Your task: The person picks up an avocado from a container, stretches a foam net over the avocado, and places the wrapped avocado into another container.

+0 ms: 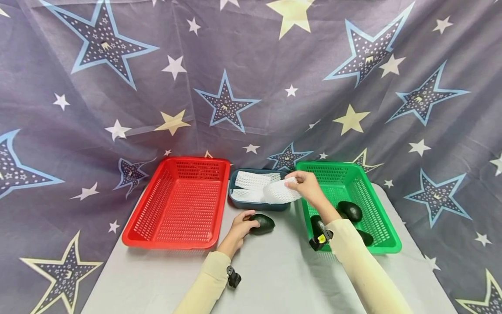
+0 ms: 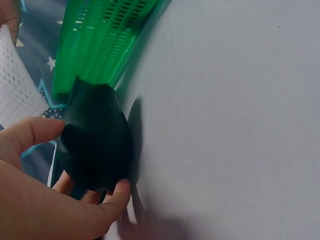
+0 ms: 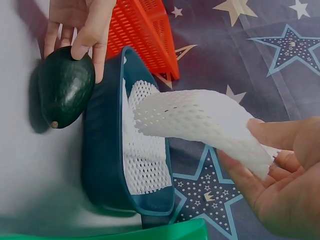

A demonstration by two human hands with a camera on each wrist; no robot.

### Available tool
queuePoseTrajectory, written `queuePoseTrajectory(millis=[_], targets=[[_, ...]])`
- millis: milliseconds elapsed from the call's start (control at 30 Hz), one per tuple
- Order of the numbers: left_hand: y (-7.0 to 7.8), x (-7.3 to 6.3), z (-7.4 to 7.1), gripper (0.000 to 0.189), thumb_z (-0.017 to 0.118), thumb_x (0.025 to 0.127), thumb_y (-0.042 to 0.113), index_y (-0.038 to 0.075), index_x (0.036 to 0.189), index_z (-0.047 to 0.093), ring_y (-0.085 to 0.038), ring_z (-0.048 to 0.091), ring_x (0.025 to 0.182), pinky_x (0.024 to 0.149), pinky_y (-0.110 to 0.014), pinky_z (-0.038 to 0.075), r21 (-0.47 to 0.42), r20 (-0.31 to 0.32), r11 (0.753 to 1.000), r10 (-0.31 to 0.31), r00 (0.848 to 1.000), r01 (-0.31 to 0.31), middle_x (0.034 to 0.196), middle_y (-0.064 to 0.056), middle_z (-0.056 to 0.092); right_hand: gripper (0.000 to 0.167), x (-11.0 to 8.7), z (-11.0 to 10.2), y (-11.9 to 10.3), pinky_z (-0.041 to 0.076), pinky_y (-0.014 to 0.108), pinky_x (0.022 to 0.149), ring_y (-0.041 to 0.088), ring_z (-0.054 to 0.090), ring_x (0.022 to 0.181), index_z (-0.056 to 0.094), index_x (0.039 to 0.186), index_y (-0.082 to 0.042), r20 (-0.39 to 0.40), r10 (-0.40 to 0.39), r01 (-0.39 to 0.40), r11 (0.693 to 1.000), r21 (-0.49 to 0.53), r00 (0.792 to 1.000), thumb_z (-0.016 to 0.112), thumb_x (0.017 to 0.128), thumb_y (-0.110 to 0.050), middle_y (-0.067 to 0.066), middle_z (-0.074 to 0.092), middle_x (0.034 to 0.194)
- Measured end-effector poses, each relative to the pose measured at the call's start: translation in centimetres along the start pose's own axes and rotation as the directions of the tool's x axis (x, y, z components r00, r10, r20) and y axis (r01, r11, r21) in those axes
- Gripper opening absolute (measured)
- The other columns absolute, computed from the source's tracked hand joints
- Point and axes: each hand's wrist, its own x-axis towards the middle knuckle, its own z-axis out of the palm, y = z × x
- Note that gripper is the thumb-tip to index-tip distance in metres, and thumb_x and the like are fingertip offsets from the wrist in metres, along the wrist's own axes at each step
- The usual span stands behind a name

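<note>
My left hand [image 1: 238, 230] grips a dark green avocado [image 1: 262, 224] by its near end, thumb on one side and fingers on the other, low over the table in front of the blue bin. In the right wrist view the avocado [image 3: 67, 89] shows its small stem end pointing away from the palm. My right hand [image 1: 309, 188] pinches one end of a white foam net sleeve [image 3: 200, 112] between thumb and fingers. The sleeve's other end hangs over the dark blue bin [image 3: 102, 150], where several more foam net sleeves [image 3: 145, 167] lie.
A red basket [image 1: 172, 246] stands left of the bin, its perforated floor bare. To the right, a green basket [image 1: 386, 218] holds avocados [image 1: 350, 211], partly hidden by my right forearm. Behind them hangs a star-patterned curtain [image 1: 274, 56]. Pale cloth covers the table [image 1: 270, 279].
</note>
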Motion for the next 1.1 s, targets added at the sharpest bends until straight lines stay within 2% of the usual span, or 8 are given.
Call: queuePoseTrajectory(millis=[233,500,633,733,833,900,1000,1100], targets=[[0.0,-0.1,-0.1,0.067,0.069,0.074,-0.002,-0.002,0.139,0.056,-0.028,0.052,0.118,0.097,-0.035,0.047,0.029,-0.017,0.999,0.023,1.0,-0.022,0.138,-0.023,0.053,0.025,-0.9,0.1,-0.2,0.055,0.021,0.065,0.006,0.064,0.073,0.07,0.114,0.006,0.0,0.009,-0.009,0.999,0.038,1.0,0.073,0.093,-0.006,0.021,0.075,0.105],[0.1,-0.3,-0.2,0.065,0.069,0.074,-0.001,-0.002,0.138,0.057,-0.03,0.051,0.12,0.1,-0.036,0.045,0.034,-0.028,0.999,0.035,0.999,-0.034,0.138,-0.023,0.054,0.026,-1.3,0.5,0.2,0.055,0.02,0.065,0.006,0.064,0.072,0.069,0.115,0.007,0.005,0.024,-0.025,0.995,0.097,1.0,0.073,0.092,-0.005,0.013,0.076,0.097],[0.5,-0.4,-0.1,0.062,0.073,0.078,0.007,0.002,0.138,0.058,-0.032,0.051,0.126,0.105,-0.042,0.044,0.05,-0.045,0.997,0.058,0.997,-0.056,0.139,-0.022,0.055,0.028,-1.5,0.7,0.3,0.056,0.02,0.065,0.006,0.065,0.072,0.067,0.117,0.009,0.016,0.041,-0.043,0.988,0.151,0.999,0.073,0.092,-0.004,0.002,0.074,0.087],[1.2,-0.6,0.3,0.056,0.074,0.083,0.017,0.004,0.136,0.06,-0.03,0.053,0.126,0.106,-0.042,0.045,0.051,-0.068,0.993,0.109,0.992,-0.106,0.137,-0.019,0.057,0.03,-1.8,0.9,0.3,0.057,0.022,0.065,0.007,0.067,0.073,0.066,0.12,0.008,0.033,0.063,-0.068,0.972,0.223,0.997,0.071,0.093,-0.004,-0.005,0.072,0.082],[2.4,-0.9,0.6,0.054,0.068,0.091,0.02,0.001,0.14,0.055,-0.024,0.056,0.12,0.11,-0.045,0.044,-0.04,-0.067,0.984,0.169,0.983,-0.172,0.132,-0.017,0.059,0.033,-2.2,1.1,0.4,0.058,0.022,0.066,0.007,0.069,0.073,0.063,0.124,0.008,0.057,0.076,-0.09,0.948,0.304,0.995,0.069,0.094,-0.004,-0.008,0.073,0.082],[3.3,-1.2,0.7,0.056,0.062,0.095,0.019,-0.004,0.144,0.049,-0.018,0.058,0.112,0.113,-0.049,0.042,-0.144,-0.032,0.969,0.199,0.98,-0.201,0.126,-0.014,0.06,0.034,-2.4,1.3,0.5,0.058,0.022,0.066,0.006,0.069,0.074,0.061,0.126,0.009,0.073,0.084,-0.104,0.934,0.343,0.994,0.068,0.096,-0.004,-0.009,0.074,0.083],[4.4,-1.5,0.7,0.057,0.055,0.097,0.015,-0.006,0.148,0.04,-0.011,0.061,0.102,0.111,-0.051,0.044,-0.299,0.066,0.937,0.209,0.976,-0.18,0.117,-0.006,0.061,0.037,-2.9,1.7,0.7,0.058,0.022,0.066,0.006,0.069,0.074,0.058,0.13,0.01,0.092,0.095,-0.123,0.915,0.385,0.991,0.067,0.096,-0.003,-0.009,0.074,0.084],[5.2,-1.7,0.6,0.053,0.055,0.098,0.011,-0.004,0.147,0.041,-0.007,0.065,0.094,0.099,-0.04,0.053,-0.366,0.136,0.92,0.202,0.97,-0.14,0.111,0.0,0.065,0.038,-3.2,2.2,1.1,0.059,0.022,0.067,0.006,0.07,0.076,0.057,0.131,0.011,0.102,0.104,-0.137,0.9,0.414,0.989,0.066,0.096,-0.001,-0.009,0.074,0.086]])
